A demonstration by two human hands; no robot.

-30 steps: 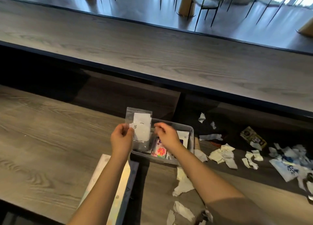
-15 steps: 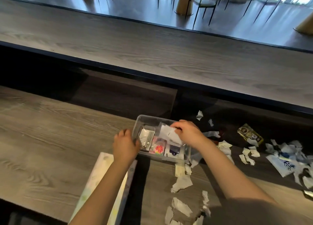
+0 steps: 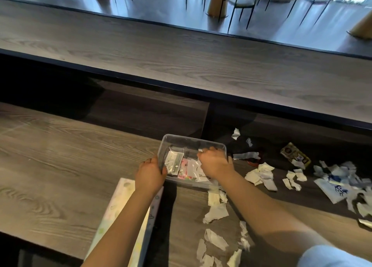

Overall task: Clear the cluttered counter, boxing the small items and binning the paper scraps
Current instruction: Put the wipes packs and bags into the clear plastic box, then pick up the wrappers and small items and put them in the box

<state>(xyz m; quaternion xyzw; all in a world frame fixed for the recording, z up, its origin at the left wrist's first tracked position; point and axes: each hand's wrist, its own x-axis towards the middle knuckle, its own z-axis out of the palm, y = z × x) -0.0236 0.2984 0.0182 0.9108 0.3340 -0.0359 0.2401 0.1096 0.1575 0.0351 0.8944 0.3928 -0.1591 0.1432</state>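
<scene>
A clear plastic box (image 3: 193, 141) sits on the wooden counter and holds several small packets, among them a clear bag with white contents (image 3: 174, 162) and a pink packet (image 3: 184, 169). My left hand (image 3: 150, 174) grips the box's left wall. My right hand (image 3: 214, 162) reaches inside the box with its fingers curled over the packets; what they hold is hidden. Torn white paper scraps (image 3: 216, 211) lie in front of the box, and more paper scraps (image 3: 261, 174) to its right.
A pale patterned flat box (image 3: 120, 212) lies under my left forearm. A gold and black packet (image 3: 295, 155) and a white and blue wrapper (image 3: 338, 190) lie at the right among scraps. A raised wooden ledge (image 3: 181, 65) runs behind the counter.
The clear bag I held up in both hands went down into the box. My left hand moved to the box's left wall, and my right hand stayed inside, shifting slightly left.
</scene>
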